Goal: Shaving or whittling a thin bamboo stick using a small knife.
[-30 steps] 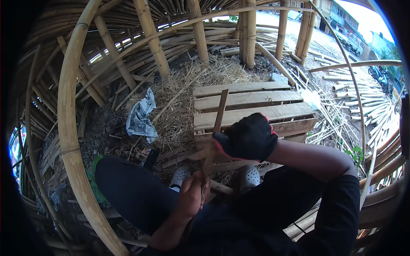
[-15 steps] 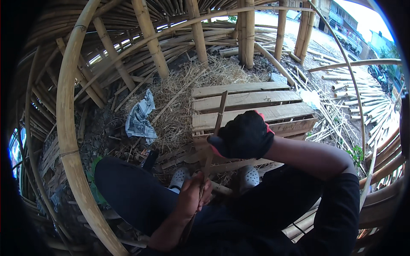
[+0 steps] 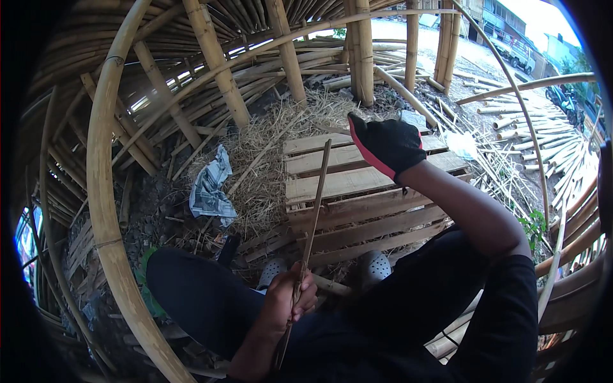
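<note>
My bare left hand [image 3: 290, 297] is wrapped around a thin bamboo strip [image 3: 316, 204], low between my knees. The strip slants up and away, its far end over the slatted wooden crate [image 3: 332, 182]. My right hand [image 3: 388, 145], in a black glove with red edging, is raised above the crate's right part, apart from the strip. Its fingers look curled and the thumb points up. A thin, dull sliver shows just left of the glove; whether the hand grips it I cannot tell, and the palm side is hidden.
Crumpled printed paper [image 3: 212, 185] lies left of the crate, beside dry straw [image 3: 268, 147]. A curved bamboo pole [image 3: 102, 179] rises close on my left. Upright bamboo posts [image 3: 364, 57] stand beyond. Cut bamboo poles [image 3: 511, 121] lie at the right. My shoes are below the crate.
My gloved right hand has moved up and away from the bamboo strip, turning thumb up. The left hand still grips the strip in nearly the same place.
</note>
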The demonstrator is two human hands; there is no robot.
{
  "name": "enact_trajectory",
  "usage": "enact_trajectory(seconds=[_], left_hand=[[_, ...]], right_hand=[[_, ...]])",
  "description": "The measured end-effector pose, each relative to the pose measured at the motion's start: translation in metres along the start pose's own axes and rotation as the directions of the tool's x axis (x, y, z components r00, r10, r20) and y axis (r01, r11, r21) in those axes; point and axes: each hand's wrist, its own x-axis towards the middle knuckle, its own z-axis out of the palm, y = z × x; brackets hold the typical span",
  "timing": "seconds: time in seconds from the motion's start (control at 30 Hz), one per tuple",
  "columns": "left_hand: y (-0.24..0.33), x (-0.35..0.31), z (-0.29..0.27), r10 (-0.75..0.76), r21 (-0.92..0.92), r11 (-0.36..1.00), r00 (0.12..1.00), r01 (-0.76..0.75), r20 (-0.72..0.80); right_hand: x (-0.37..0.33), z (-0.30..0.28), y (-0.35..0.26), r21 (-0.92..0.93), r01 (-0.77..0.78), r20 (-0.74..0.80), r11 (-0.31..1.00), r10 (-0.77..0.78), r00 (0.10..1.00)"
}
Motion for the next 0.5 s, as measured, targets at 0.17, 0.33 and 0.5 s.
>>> enact_trajectory(seconds=[0.17,0.33,0.5], left_hand=[[0.003,-0.001,-0.005,-0.002,-0.038,0.999,1.0,0.002,-0.008],[0.001,0.005,-0.015,-0.055,-0.214,0.971,0.972,0.105,0.23],[-0.006,0.009,-0.019,-0.074,-0.264,0.951,0.946,0.163,0.317]], right_hand=[[-0.034,-0.032,-0.029,0.342,-0.078,0.151,0.937,0.027,0.988],[-0.051,-0.037,-0.019,0.603,0.342,0.148,0.721,-0.522,0.84],[-0.04,-0.058,-0.028,0.489,-0.196,0.472,0.85,-0.069,0.879]])
